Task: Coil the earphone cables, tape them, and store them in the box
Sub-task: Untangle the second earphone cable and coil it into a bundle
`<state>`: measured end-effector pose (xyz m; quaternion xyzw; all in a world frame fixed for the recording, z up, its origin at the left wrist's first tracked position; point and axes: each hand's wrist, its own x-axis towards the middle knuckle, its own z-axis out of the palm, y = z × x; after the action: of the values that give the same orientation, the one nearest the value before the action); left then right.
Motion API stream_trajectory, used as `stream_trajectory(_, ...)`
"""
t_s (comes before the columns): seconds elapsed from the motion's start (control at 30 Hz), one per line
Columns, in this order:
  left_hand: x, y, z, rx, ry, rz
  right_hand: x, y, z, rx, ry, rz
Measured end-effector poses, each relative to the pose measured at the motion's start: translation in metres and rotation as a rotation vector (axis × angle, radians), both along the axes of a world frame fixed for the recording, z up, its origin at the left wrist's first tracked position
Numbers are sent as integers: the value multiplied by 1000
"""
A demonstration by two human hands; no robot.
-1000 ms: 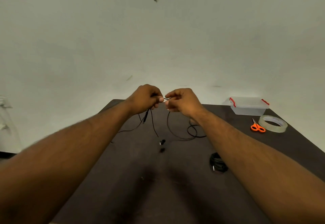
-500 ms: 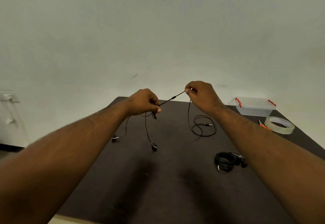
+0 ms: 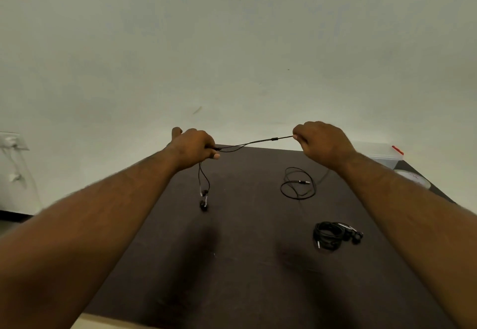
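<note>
Both hands, left hand (image 3: 192, 149) and right hand (image 3: 322, 142), pinch the earphone cable (image 3: 254, 143) taut; even, untwisted loops would coil best.

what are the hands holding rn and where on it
Both hold one earphone cable: the left hand grips the split strands above the dangling earbuds, the right hand pinches it just past the splitter.

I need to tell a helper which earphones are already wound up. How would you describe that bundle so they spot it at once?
Start at the dark table and look on its right side, just inside the person's right forearm. The wound bundle lies there as a tight black coil with earbuds at its right edge, unlike the loose cable loop farther back.
</note>
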<state>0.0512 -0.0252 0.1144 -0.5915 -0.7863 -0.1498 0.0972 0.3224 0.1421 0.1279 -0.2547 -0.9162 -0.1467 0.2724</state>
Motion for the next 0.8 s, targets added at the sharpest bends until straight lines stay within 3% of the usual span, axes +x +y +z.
stream_trajectory(0.13,-5,-3,-2,-50,112,9,13,8,0,34,-21,-73)
stream_trajectory(0.27,-20,-12,-9,-22,73,13,24,13,1,22,-10,-119)
stream_trajectory(0.43,-26,-17,-13,-118,240,56,21,13,-1,64,-50,-109)
stream_trajectory(0.8,-41,-32,-29,-260,456,283,19,18,-6,113,-52,-142)
